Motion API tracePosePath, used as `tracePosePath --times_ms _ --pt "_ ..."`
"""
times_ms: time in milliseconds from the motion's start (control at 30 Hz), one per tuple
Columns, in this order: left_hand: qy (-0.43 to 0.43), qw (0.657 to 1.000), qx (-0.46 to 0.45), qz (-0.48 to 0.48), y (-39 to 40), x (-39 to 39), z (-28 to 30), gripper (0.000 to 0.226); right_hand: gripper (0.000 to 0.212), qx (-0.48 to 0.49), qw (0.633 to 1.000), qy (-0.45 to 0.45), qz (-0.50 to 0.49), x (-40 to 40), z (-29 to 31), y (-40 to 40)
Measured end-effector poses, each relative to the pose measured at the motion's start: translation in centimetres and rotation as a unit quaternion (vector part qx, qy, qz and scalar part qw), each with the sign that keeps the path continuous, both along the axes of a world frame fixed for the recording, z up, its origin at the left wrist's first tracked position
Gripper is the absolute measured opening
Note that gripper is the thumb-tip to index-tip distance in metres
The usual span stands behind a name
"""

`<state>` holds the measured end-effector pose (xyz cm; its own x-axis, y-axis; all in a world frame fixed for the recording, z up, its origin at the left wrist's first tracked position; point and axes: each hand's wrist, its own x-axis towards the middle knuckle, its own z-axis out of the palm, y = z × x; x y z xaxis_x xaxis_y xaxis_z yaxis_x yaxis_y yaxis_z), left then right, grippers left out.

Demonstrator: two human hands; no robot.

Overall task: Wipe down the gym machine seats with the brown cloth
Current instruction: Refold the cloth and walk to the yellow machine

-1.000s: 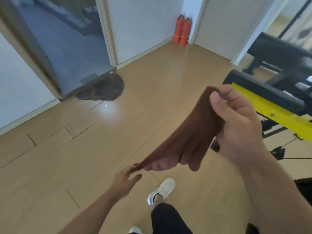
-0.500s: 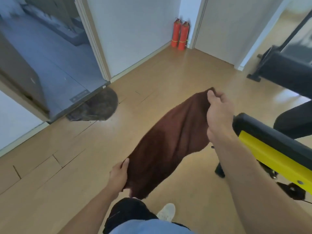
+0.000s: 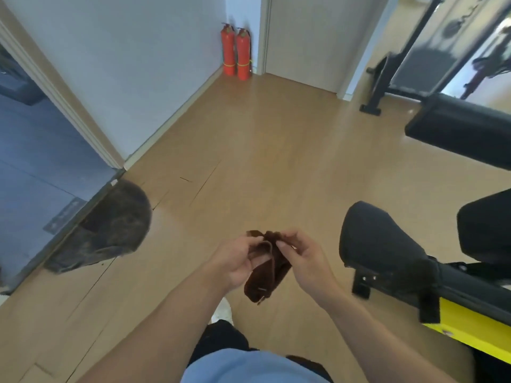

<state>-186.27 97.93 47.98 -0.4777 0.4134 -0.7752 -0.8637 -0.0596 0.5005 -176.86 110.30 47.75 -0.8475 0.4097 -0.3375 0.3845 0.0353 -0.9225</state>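
Both my hands now pinch the brown cloth (image 3: 266, 268) bunched between them — half a second ago I held it stretched wide. Left hand (image 3: 237, 261) and right hand (image 3: 302, 258) grip its top, close together, just left of the black seat (image 3: 381, 244) — cloth hanging clear of it.

I see a light wood floor (image 3: 276, 150) with glare and white walls (image 3: 132, 56). Two red fire extinguishers (image 3: 236, 52) stand in the far corner. Dark semicircular mat (image 3: 110, 230) sits at a doorway on the left.
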Motion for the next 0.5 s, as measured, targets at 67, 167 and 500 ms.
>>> tracePosePath --times_ms 67,167,500 --pt "-0.007 0.998 0.005 -0.055 1.6 -2.8 0.0 0.020 0.013 0.004 0.999 0.003 -0.044 -2.1 -0.1 0.7" --pt "-0.016 0.993 0.006 -0.119 4.5 -6.3 0.0 0.025 0.011 0.007 0.992 0.009 -0.123 -4.9 0.2 2.0" --pt "-0.083 0.975 0.023 -0.205 17.2 -15.3 -0.8 0.042 0.036 0.090 0.985 -0.048 -0.140 -10.6 -1.4 9.8"
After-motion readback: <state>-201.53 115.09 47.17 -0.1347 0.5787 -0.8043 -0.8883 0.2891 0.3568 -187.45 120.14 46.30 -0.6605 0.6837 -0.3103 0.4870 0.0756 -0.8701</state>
